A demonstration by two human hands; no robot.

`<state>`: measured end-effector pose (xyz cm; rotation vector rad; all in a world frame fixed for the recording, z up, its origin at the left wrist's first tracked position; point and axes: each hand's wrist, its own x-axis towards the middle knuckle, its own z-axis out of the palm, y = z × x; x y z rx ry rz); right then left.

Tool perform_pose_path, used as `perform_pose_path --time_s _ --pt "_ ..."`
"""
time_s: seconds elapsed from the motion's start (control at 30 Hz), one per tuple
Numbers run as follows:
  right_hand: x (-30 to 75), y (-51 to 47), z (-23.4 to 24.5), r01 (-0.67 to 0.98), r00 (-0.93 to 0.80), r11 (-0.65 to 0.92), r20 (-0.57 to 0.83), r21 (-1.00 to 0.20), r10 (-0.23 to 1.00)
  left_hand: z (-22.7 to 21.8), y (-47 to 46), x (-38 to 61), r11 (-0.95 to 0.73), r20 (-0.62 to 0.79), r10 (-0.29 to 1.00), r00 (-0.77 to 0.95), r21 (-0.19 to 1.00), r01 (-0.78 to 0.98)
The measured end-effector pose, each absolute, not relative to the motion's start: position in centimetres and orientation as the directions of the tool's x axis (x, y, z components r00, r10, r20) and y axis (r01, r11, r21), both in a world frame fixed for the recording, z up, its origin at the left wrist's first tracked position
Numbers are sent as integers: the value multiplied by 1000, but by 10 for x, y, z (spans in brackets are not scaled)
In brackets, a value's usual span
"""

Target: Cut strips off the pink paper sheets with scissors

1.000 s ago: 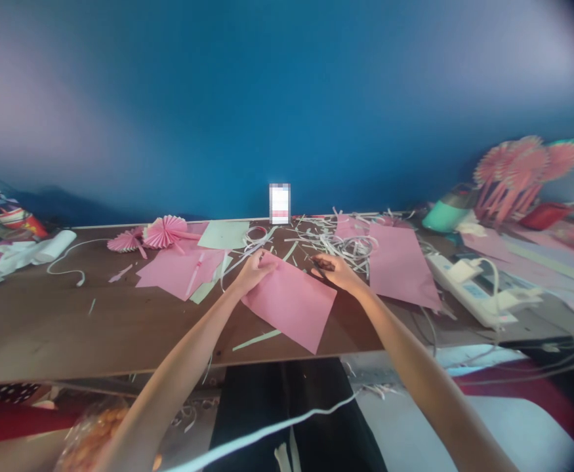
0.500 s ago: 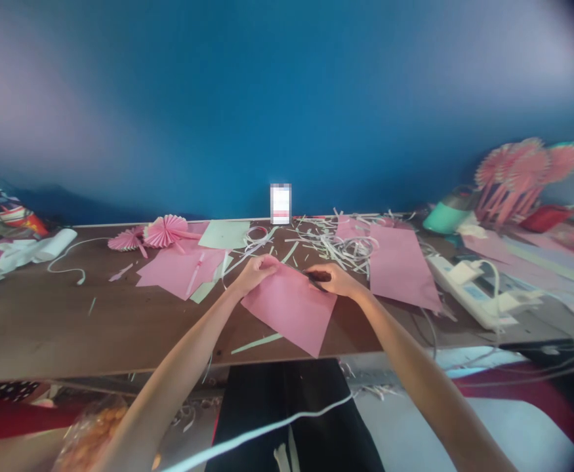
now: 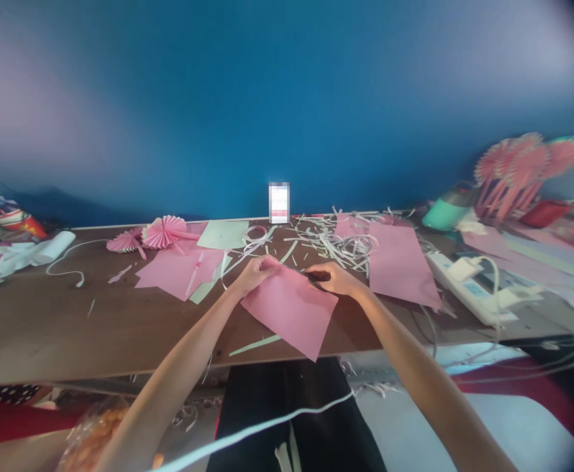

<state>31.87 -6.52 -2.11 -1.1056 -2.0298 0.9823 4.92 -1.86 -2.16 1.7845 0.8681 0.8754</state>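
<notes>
A sheet of pink paper (image 3: 294, 311) hangs tilted over the front part of the table, held at its upper left edge by my left hand (image 3: 258, 272). The fingers there are pinched on the paper. At the sheet's upper right edge, my right hand (image 3: 334, 278) is closed around dark-handled scissors (image 3: 315, 280), whose blades lie along the top edge of the paper and are mostly hidden. Behind both hands lies a tangle of thin paper strips (image 3: 338, 246). A pale green strip (image 3: 254, 345) rests near the table's front edge, under the sheet.
Pink folded rosettes (image 3: 163, 233) and pink paper pieces (image 3: 173, 272) lie to the left. On the right are another pink sheet (image 3: 399, 262), a white power strip (image 3: 464, 288), a green container (image 3: 447, 210) and upright rosettes (image 3: 525, 164). A lit phone (image 3: 279, 204) leans on the wall.
Almost nothing differs. Both hands keep their hold on the pink paper and scissors, the sheet's lower corner sits slightly lower, and the view has shifted a little.
</notes>
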Motion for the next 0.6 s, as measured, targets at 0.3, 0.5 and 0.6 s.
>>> perform_pose_path --time_s 0.3,0.5,0.6 --pt "319 -64 -26 422 -457 352 139 -836 878 -23 -18 50 -317 198 843 500 934 163" --pt "318 -64 -24 445 -453 348 128 -825 882 -23 -19 51 -297 175 857 484 936 187" --pt "317 -65 -23 449 -451 343 122 -825 884 -23 -19 51 -283 165 865 473 940 190"
